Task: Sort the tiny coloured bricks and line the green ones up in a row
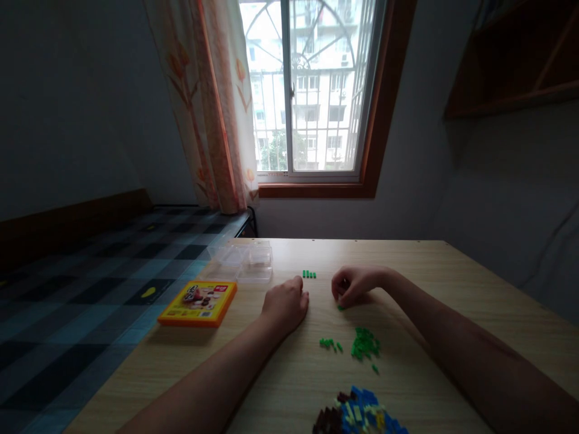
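My right hand (pixel 357 284) is pinched just above the table, with a small green toy brick (pixel 340 308) at its fingertips. Resting on the tabletop to the left, my left hand (pixel 286 304) has its fingers curled in; whatever they may hold is hidden. Just beyond its fingertips stands a short row of green bricks (pixel 309 274). Nearer to me lie a heap of loose green bricks (pixel 364 344) and a smaller scatter of green bricks (pixel 330 343). A pile of blue, brown and cream bricks (pixel 359 413) sits at the bottom edge of the view.
An orange-and-yellow box (pixel 198 304) lies on the left of the wooden table (pixel 407 259). Behind it is a clear plastic tray (pixel 253 265). A bed with a checked cover (pixel 90 289) adjoins the table's left side. The window (pixel 312 90) is straight ahead.
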Available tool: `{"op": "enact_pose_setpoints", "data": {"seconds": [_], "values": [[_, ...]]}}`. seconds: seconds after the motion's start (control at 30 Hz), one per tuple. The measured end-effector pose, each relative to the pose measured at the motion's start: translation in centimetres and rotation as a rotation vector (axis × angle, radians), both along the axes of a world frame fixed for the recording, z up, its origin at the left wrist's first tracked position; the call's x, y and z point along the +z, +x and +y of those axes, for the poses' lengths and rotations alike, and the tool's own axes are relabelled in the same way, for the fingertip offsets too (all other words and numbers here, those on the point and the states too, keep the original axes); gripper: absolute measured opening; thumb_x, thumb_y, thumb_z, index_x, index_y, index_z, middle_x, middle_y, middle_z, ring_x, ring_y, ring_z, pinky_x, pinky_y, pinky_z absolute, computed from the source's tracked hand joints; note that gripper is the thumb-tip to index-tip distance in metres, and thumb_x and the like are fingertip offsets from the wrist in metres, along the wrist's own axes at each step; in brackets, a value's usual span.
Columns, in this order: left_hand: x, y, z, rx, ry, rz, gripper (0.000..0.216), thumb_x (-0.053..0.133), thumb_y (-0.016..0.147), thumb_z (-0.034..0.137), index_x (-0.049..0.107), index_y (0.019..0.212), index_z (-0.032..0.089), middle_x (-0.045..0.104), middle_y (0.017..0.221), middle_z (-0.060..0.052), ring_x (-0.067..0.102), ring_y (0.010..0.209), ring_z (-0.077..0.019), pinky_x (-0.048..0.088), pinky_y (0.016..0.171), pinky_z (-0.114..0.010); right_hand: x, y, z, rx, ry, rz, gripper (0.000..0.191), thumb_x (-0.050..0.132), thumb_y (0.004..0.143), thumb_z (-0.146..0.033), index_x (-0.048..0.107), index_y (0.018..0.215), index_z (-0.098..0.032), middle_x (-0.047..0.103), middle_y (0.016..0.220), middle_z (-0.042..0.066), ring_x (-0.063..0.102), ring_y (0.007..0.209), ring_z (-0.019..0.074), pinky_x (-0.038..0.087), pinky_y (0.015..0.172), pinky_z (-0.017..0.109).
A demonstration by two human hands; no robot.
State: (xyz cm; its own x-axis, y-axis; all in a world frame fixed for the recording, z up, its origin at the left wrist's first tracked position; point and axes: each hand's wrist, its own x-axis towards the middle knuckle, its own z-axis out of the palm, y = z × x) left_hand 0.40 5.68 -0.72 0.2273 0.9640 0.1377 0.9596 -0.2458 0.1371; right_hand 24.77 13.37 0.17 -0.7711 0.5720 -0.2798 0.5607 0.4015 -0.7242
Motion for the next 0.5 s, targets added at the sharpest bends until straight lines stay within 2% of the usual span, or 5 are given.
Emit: {"op": "enact_pose_setpoints", "data": {"seconds": [0.1, 0.3, 0.4, 0.5], "values": [[-0.1, -0.1, 0.1, -0.005, 0.008, -0.003, 0.020, 0.045, 0.092, 0.037, 0.057, 0.098, 0.022, 0.071, 0.098, -0.008, 0.068, 0.087, -0.0239, 0.045, 0.071, -0.031, 0.0, -0.3, -0.1, 0.002, 0.043, -0.013, 0.034, 0.080, 0.067, -0.041, 0.075, 0.088, -0.015, 0.056, 0.068, -0.003, 0.046, 0.063, 0.0093, 0.034, 0.053, 0.020], [-0.1, 0.0, 0.1, -0.008, 0.010, 0.000, 0.019, 0.045, 0.092, 0.036, 0.057, 0.098, 0.022, 0.071, 0.098, -0.008, 0.068, 0.087, -0.0241, 0.045, 0.070, -0.032, -0.5, -0.7, -0.1, -0.085, 0.127, 0.048, 0.025, 0.069, 0.075, -0.031, 0.077, 0.092, -0.015, 0.069, 0.076, 0.002, 0.055, 0.066, 0.0127, 0.041, 0.062, 0.023], [-0.2, 0.0, 0.2, -0.010, 0.022, 0.001, 0.020, 0.045, 0.091, 0.036, 0.057, 0.096, 0.021, 0.072, 0.096, -0.008, 0.068, 0.086, -0.0248, 0.044, 0.068, -0.032, -1.5, -1.1, 0.1, -0.192, 0.328, 0.105, 0.022, 0.062, 0.080, -0.024, 0.078, 0.092, -0.017, 0.069, 0.075, 0.002, 0.055, 0.065, 0.0131, 0.041, 0.062, 0.024], [-0.2, -0.1, 0.2, -0.011, 0.034, -0.003, 0.020, 0.046, 0.091, 0.036, 0.057, 0.096, 0.021, 0.072, 0.095, -0.008, 0.068, 0.085, -0.0247, 0.043, 0.066, -0.031, -2.7, -1.6, 0.4, -0.288, 0.563, 0.213, 0.026, 0.056, 0.081, -0.015, 0.078, 0.095, -0.019, 0.068, 0.083, 0.005, 0.056, 0.068, 0.0134, 0.044, 0.065, 0.025]]}}
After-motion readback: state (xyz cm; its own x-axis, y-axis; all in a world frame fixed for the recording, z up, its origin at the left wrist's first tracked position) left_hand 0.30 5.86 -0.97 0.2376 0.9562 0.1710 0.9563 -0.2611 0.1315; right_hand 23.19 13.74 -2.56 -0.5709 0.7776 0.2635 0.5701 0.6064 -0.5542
